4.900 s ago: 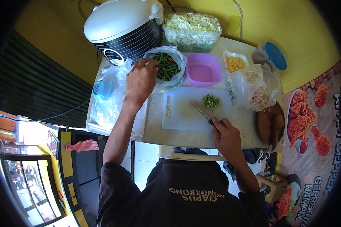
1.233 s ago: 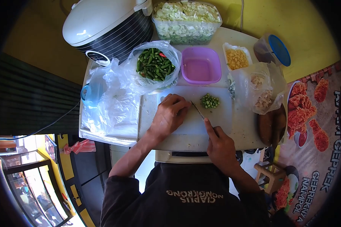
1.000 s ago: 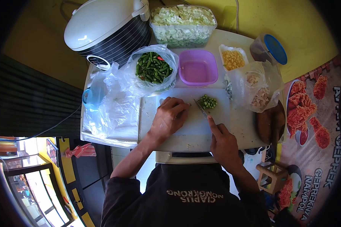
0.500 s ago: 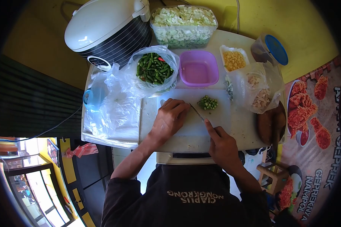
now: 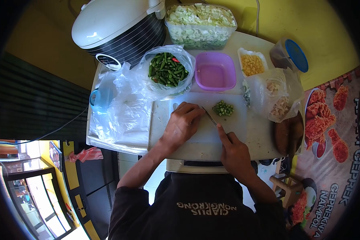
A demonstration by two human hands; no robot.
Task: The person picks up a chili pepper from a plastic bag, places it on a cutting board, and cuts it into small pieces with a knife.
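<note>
My right hand grips a knife, its index finger stretched along the spine and its blade slanting up to the left. Close to the blade tip, my left hand is closed with bent fingers over the white cutting board. Whatever those fingers pinch is hidden beneath them. To the right of the blade lies a small heap of chopped green chilies. Whole green chilies, one of them red, fill an open plastic bag behind my left hand. Beside the bag stands a purple tub.
A rice cooker and a container of shredded cabbage stand at the back. On the right are a tray of yellow pieces, a plastic bag of pale shreds and a blue-lidded container. Crumpled plastic lies left.
The view has shifted slightly, so the tabletop things sit a little further right. Both hands stay near the same places on the board, and the knife is still in my right hand.
</note>
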